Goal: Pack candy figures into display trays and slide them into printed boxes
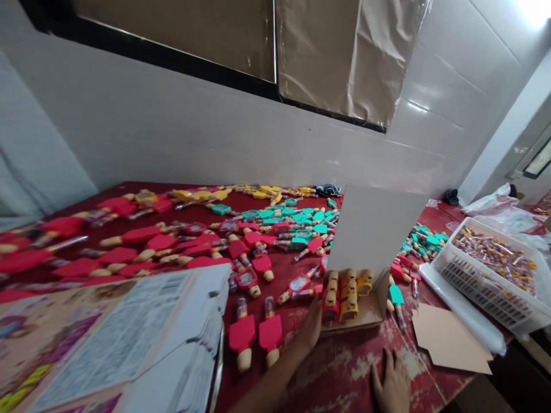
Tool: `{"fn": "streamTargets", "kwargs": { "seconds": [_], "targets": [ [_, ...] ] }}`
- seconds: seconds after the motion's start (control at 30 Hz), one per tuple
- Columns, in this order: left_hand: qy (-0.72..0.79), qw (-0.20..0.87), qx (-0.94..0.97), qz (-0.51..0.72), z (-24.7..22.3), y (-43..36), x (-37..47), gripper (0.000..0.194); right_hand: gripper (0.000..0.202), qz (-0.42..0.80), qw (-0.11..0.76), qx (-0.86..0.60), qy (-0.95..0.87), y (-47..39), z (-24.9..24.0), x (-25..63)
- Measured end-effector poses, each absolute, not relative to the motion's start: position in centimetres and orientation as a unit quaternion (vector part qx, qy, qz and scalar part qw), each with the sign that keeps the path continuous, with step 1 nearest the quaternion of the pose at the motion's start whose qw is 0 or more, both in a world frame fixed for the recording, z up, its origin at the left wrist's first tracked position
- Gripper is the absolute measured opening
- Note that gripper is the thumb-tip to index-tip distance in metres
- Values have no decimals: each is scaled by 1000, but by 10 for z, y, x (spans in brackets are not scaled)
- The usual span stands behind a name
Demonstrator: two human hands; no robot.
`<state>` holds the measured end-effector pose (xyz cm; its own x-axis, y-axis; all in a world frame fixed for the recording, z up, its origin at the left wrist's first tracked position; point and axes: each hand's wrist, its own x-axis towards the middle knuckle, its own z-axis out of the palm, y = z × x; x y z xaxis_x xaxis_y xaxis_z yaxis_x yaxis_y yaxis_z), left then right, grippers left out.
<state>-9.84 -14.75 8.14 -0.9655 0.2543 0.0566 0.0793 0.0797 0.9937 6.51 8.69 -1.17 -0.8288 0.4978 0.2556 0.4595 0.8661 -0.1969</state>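
An open cardboard box (383, 304) with its white lid (372, 229) standing up sits on the red table. Several yellow toys (349, 307) and red toys (330, 308) stand inside its left and middle parts; the right part shows bare cardboard. My left hand (310, 324) is against the box's left side, its fingertips partly hidden, so its grip is unclear. My right hand (392, 381) lies on the table in front of the box, fingers apart and holding nothing. Two red toys (270, 332) lie left of my left forearm.
Stacked printed cartons (129, 344) fill the lower left. Red, green (275, 215) and yellow toys (202, 196) cover the table behind. At right are a white basket (477, 284) of small candy tubes, a plastic roll (462, 310) and flat cardboard (447, 339).
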Motion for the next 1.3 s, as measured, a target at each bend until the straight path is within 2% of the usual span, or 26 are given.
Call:
{"fn": "streamTargets", "kwargs": {
  "seconds": [0.17,0.3,0.6,0.8,0.97,1.3],
  "targets": [
    [800,58,197,564,70,-160,-53,83,61,62,167,-241,-954,81,7,67],
    [848,75,254,460,63,-183,-19,88,62,49,175,-233,-955,82,11,67],
    [894,145,273,324,78,-235,25,88,64,20,199,-199,-959,91,10,67],
    [904,148,278,290,71,-244,37,89,66,20,231,-167,-958,100,2,66],
    [912,180,287,230,69,-240,45,89,69,16,229,-165,-959,102,-1,65],
    [916,187,276,224,58,-229,46,86,66,39,209,-197,-957,93,9,65]
  ]
}}
